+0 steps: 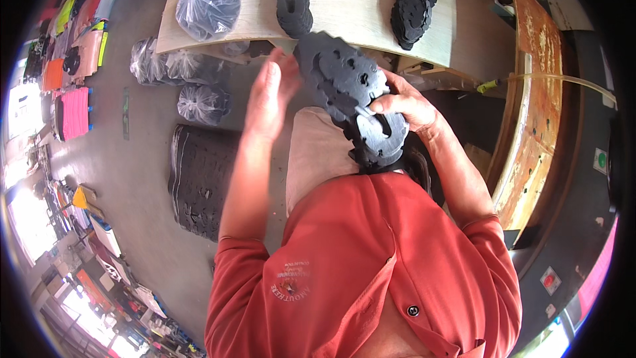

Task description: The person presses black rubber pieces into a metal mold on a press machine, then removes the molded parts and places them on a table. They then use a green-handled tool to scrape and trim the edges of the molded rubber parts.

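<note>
My right hand (412, 103) grips a thick stack of dark grey, shoe-shaped cut pieces (341, 73), its thumb lying across the upper face. The stack is tilted in front of my chest, with small holes and ragged edges showing. Just left of its far end is my left hand (270, 90), slightly blurred, fingers stretched upward and nothing in it. On the pale table (354, 0) beyond, a similar dark stack (291, 0) lies behind the held one. Another dark stack (413, 12) rests farther right.
A clear plastic bag (211, 1) sits at the table's left end. Filled bags (202, 104) stand on the floor below, near a dark perforated sheet bundle (202, 182). A worn wooden board (530, 126) and a hose (563, 78) are at the right.
</note>
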Demonstrator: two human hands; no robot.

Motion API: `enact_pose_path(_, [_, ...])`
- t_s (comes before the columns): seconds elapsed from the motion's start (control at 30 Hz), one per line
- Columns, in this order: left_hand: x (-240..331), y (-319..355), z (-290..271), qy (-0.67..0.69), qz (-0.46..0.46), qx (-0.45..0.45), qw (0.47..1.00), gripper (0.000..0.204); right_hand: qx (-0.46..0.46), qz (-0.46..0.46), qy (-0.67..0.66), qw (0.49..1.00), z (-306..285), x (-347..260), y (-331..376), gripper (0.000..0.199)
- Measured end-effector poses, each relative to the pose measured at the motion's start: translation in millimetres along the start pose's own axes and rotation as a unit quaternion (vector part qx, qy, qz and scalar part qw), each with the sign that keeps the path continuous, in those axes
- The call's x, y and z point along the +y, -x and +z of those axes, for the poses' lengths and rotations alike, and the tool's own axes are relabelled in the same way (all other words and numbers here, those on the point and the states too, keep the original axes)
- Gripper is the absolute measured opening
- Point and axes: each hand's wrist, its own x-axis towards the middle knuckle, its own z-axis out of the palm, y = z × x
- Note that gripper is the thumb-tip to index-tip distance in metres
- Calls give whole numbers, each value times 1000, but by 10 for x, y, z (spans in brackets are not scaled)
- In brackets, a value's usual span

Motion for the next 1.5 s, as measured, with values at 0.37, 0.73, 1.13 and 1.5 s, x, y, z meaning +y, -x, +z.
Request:
enact_pose_path(0.37, [645,-547,-189,-491,-153,-479,711,120,-196,139,288,927,435,-312,-628,94])
enact_pose_path(0.73, [336,-870,-1333,-242,-229,-355,873,110,-69,204,204,955,118,-242,-1394,106])
enact_pose_path(1.13, [678,-1270,-1762,-176,-222,-268,921,109,180,171,254,935,694,-370,-2291,85])
enact_pose_path(1.5, [252,-1843,-1594,80,-107,-2,991,107,51,76,511,855,462,-1424,-4086,100])
